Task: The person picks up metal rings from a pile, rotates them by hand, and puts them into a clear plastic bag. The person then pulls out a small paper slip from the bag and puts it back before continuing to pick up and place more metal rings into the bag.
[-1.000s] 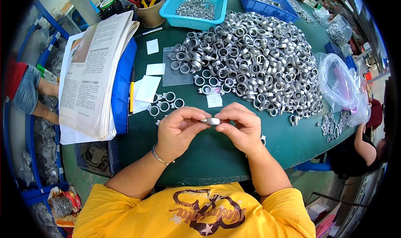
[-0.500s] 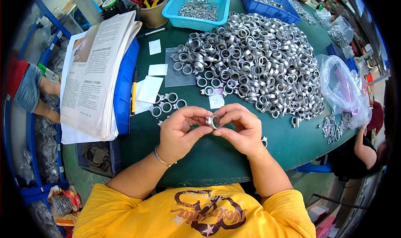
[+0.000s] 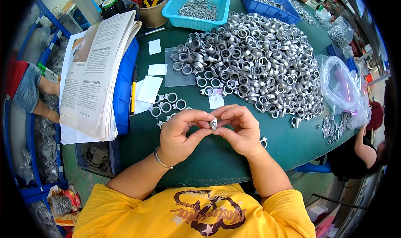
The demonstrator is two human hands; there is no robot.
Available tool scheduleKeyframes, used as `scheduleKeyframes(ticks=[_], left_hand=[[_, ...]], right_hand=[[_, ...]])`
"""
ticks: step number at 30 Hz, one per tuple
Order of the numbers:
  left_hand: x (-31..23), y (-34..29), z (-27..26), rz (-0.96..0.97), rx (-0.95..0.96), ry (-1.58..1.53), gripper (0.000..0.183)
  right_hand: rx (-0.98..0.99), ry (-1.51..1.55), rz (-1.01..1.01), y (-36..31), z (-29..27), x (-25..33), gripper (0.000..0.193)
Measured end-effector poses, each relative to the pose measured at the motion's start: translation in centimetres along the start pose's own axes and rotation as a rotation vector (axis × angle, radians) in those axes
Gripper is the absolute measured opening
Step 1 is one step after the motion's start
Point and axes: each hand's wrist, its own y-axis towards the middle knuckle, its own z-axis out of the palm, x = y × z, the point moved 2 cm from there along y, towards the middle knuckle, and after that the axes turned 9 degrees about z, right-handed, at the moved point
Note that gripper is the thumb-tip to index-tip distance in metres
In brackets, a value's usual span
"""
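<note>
Between the fingertips of both hands I hold one small silver metal ring (image 3: 214, 124), turned nearly edge-on. My left hand (image 3: 184, 131) pinches it from the left with thumb and forefinger. From the other side my right hand (image 3: 238, 129) grips it the same way. Just beyond my left hand lies a small group of similar rings (image 3: 166, 107), partly hidden by the fingers. A single ring (image 3: 263, 142) rests on the table beside my right hand. Beyond both hands rises a large pile of metal rings (image 3: 267, 62).
The green table (image 3: 184, 171) also bears paper slips (image 3: 150, 89), a turquoise basket (image 3: 198, 22) of small parts and a blue tray (image 3: 271, 6). Newspapers (image 3: 98, 75) lie over a blue bin at left. Clear plastic bags (image 3: 342, 83) are at right, near another person's arm (image 3: 364, 148).
The ring has been turned between my fingertips, from showing its round opening to showing its narrow edge. Both hands have stayed nearly in place.
</note>
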Motion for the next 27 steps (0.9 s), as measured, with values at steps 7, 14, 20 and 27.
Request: scheduleKeyframes(ticks=[7,14,20,27], left_hand=[[0.0,0.0,0.0,0.046,-0.03,0.059,0.034],[-0.3,0.3,-0.6,0.198,0.061,0.34,0.024],[-1.8,0.3,1.5,0.224,0.129,0.405,0.019],[-0.5,-1.5,8.0,-0.586,-0.012,-0.298,0.017]], right_hand=[[-0.085,-0.176,-0.164,-0.3,0.3,0.2,0.031],[-0.261,-0.443,-0.258,-0.7,1.3,1.5,0.037],[-0.171,0.267,0.276,-4.4,-0.1,1.1,0.021],[-0.384,0.201,0.132,-9.0,-3.0,2.6,0.027]])
